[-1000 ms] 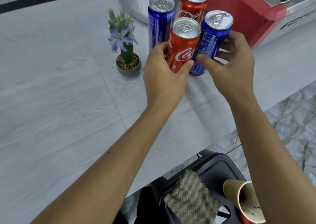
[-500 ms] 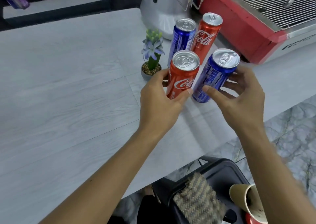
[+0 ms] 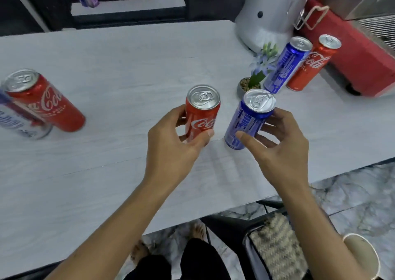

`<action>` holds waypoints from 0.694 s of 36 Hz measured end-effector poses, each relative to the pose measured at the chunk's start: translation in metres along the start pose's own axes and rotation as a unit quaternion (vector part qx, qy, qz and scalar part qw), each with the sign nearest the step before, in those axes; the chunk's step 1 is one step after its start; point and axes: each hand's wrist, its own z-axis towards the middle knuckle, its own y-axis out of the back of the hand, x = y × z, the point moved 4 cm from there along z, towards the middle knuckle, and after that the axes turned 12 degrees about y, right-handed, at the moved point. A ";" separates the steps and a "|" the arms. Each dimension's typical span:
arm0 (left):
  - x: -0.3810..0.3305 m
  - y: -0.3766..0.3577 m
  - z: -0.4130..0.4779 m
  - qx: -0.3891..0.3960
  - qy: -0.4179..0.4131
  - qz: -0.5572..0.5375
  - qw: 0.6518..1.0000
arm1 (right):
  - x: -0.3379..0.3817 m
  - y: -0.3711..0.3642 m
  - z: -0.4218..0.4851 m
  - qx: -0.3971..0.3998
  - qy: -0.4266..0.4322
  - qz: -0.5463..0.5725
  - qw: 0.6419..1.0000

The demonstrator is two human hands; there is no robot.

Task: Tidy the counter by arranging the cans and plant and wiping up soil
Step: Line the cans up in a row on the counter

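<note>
The left hand [image 3: 171, 142] is gripping a red cola can [image 3: 202, 110] near the middle of the counter [image 3: 106, 162]: the thumb is lying across the front of the can and the fingers are curling around its far side. The right hand [image 3: 277, 149] is holding a blue can [image 3: 249, 119] in the same way, with the thumb pressing low on the front and the fingers wrapping behind it. These two cans are standing close beside each other but are not touching, and both are showing their silver tops with closed tabs. I cannot tell if their bottoms are resting on the counter or are lifted a little. Just behind the blue can a small potted plant [image 3: 255, 77] with pale blue flowers is standing upright. To the right of it a second blue can [image 3: 286, 65] and a second red can [image 3: 311, 65] are standing side by side, in front of a red machine [image 3: 363, 70]. Far to the left a third red can [image 3: 46, 103] is standing, with a blurred white and blue can [image 3: 19, 122] just beside it at the picture's edge. Below the counter edge a knitted cloth [image 3: 275, 247] is lying on a black seat [image 3: 233, 226], and a paper cup [image 3: 363, 256] is showing next to it.
</note>
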 end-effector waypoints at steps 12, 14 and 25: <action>0.041 0.106 0.005 -0.107 0.055 -0.029 0.992 | 0.054 -0.107 -0.011 0.054 0.023 0.050 0.997; 0.045 0.117 0.010 -0.123 0.060 -0.039 0.990 | 0.060 -0.122 -0.008 0.059 0.025 0.056 0.996; 0.054 0.149 0.045 -0.193 0.049 -0.054 0.978 | 0.083 -0.188 0.014 0.060 0.034 0.070 0.995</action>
